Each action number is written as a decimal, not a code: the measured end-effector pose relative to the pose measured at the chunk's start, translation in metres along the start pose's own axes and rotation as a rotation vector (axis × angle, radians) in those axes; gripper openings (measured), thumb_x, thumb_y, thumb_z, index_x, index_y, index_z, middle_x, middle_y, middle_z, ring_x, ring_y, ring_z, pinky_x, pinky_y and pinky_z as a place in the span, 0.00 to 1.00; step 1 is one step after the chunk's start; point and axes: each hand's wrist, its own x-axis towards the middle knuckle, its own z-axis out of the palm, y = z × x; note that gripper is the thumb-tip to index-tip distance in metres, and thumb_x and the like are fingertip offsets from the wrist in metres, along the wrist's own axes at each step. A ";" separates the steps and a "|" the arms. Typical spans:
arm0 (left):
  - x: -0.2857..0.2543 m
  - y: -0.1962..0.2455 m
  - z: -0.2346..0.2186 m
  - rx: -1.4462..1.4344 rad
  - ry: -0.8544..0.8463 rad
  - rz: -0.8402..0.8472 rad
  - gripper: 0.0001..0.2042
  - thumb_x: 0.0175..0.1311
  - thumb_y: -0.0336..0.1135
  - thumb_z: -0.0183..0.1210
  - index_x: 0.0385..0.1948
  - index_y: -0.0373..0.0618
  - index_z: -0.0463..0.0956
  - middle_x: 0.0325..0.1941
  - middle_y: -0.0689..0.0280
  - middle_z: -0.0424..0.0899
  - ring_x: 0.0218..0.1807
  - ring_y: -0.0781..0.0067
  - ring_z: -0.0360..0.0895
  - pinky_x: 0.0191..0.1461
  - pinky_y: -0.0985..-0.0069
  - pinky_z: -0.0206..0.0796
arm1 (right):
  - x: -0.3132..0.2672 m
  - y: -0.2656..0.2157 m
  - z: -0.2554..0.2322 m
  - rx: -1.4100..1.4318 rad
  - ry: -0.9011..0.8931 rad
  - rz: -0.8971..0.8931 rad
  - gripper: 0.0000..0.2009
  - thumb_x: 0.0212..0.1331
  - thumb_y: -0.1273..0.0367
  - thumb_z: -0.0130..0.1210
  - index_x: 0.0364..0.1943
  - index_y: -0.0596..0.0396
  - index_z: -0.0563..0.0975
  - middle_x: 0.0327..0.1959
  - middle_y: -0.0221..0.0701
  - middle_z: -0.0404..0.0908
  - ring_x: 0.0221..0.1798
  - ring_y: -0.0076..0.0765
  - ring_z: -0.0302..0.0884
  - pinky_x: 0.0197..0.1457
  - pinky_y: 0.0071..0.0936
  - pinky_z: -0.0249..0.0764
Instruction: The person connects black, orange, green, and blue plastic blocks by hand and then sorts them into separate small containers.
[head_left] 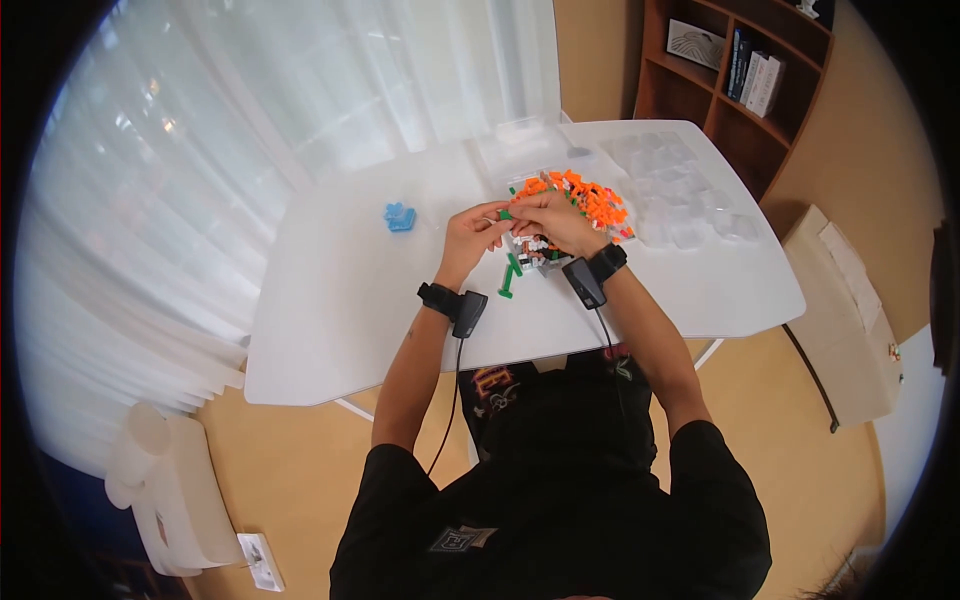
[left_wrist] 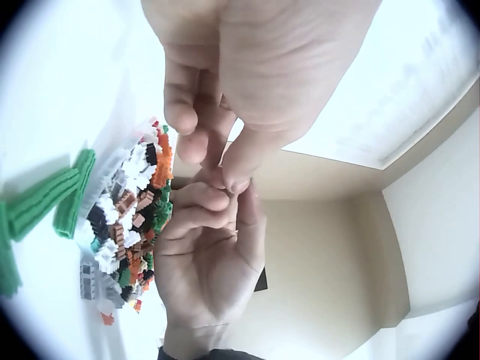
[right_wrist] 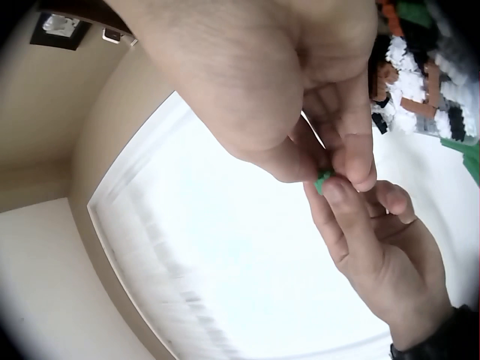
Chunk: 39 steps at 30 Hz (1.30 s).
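Sheer white curtains (head_left: 190, 220) are hanging in folds along the left side of the room, while a cream padded seat (head_left: 192, 490) is standing below them on the tan floor (head_left: 290, 470), near a small white object (head_left: 261, 562) that is lying there. Across the room, a brown wooden bookcase (head_left: 750, 142) is holding a framed picture (head_left: 695, 44) in one compartment and upright dark and white books (head_left: 763, 84) in the next, and a long beige piece of furniture (head_left: 845, 325) is standing by the wall (head_left: 880, 235).
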 end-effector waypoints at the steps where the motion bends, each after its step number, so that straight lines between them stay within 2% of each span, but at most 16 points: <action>1: 0.000 -0.001 0.000 0.028 0.015 -0.003 0.13 0.60 0.28 0.61 0.45 0.35 0.79 0.24 0.68 0.79 0.22 0.83 0.71 0.23 0.86 0.61 | 0.003 0.007 0.000 0.024 0.021 0.009 0.09 0.61 0.71 0.57 0.38 0.65 0.80 0.30 0.33 0.82 0.29 0.21 0.80 0.34 0.14 0.77; 8: 0.000 -0.009 0.001 0.036 0.032 0.008 0.13 0.59 0.26 0.61 0.46 0.36 0.80 0.23 0.68 0.79 0.21 0.83 0.71 0.23 0.87 0.59 | -0.003 0.015 0.004 -0.164 0.062 -0.139 0.10 0.62 0.68 0.57 0.36 0.63 0.81 0.29 0.31 0.83 0.28 0.18 0.79 0.34 0.15 0.76; 14: -0.001 -0.011 0.002 -0.022 0.007 0.004 0.13 0.59 0.25 0.61 0.45 0.35 0.79 0.23 0.67 0.79 0.22 0.81 0.72 0.23 0.85 0.61 | -0.003 0.021 -0.002 -0.042 0.021 -0.107 0.10 0.62 0.67 0.58 0.35 0.63 0.81 0.28 0.31 0.82 0.28 0.18 0.78 0.35 0.15 0.75; 20: -0.002 -0.006 0.000 -0.004 0.012 -0.009 0.13 0.59 0.25 0.61 0.46 0.33 0.78 0.25 0.65 0.80 0.22 0.80 0.73 0.23 0.85 0.63 | -0.009 0.013 0.008 -0.145 0.063 -0.089 0.10 0.60 0.67 0.59 0.35 0.63 0.81 0.26 0.29 0.81 0.27 0.18 0.77 0.32 0.15 0.74; 24: -0.002 -0.006 -0.001 0.019 -0.007 -0.020 0.13 0.59 0.25 0.61 0.45 0.33 0.79 0.26 0.64 0.82 0.23 0.80 0.74 0.25 0.84 0.64 | -0.005 0.018 0.002 -0.115 0.050 -0.082 0.10 0.60 0.68 0.59 0.35 0.62 0.81 0.25 0.29 0.80 0.27 0.18 0.77 0.31 0.16 0.74; 30: -0.001 -0.009 -0.001 -0.034 -0.022 -0.032 0.13 0.59 0.26 0.61 0.45 0.33 0.79 0.27 0.63 0.83 0.25 0.79 0.76 0.29 0.83 0.69 | -0.005 0.020 0.002 -0.147 0.063 -0.109 0.09 0.62 0.68 0.57 0.34 0.62 0.81 0.26 0.29 0.80 0.26 0.19 0.77 0.31 0.16 0.74; 32: -0.001 -0.011 -0.001 -0.098 0.012 -0.056 0.12 0.59 0.26 0.60 0.44 0.33 0.79 0.29 0.62 0.83 0.26 0.79 0.77 0.32 0.83 0.71 | -0.005 0.019 0.004 -0.158 0.115 -0.126 0.09 0.63 0.68 0.55 0.35 0.62 0.80 0.26 0.29 0.81 0.26 0.18 0.77 0.31 0.16 0.74; 35: -0.002 -0.009 0.001 -0.099 0.020 -0.025 0.11 0.60 0.26 0.59 0.44 0.34 0.79 0.30 0.63 0.83 0.27 0.79 0.77 0.32 0.83 0.70 | -0.005 0.023 0.006 -0.192 0.137 -0.174 0.09 0.64 0.68 0.54 0.34 0.62 0.80 0.26 0.29 0.81 0.27 0.17 0.77 0.31 0.16 0.74; 39: 0.000 -0.009 -0.002 -0.063 0.018 0.003 0.11 0.60 0.26 0.60 0.44 0.33 0.79 0.30 0.63 0.83 0.26 0.79 0.76 0.31 0.83 0.69 | -0.005 0.022 0.011 -0.118 0.122 -0.141 0.10 0.64 0.67 0.54 0.34 0.62 0.80 0.26 0.29 0.80 0.27 0.18 0.77 0.30 0.15 0.74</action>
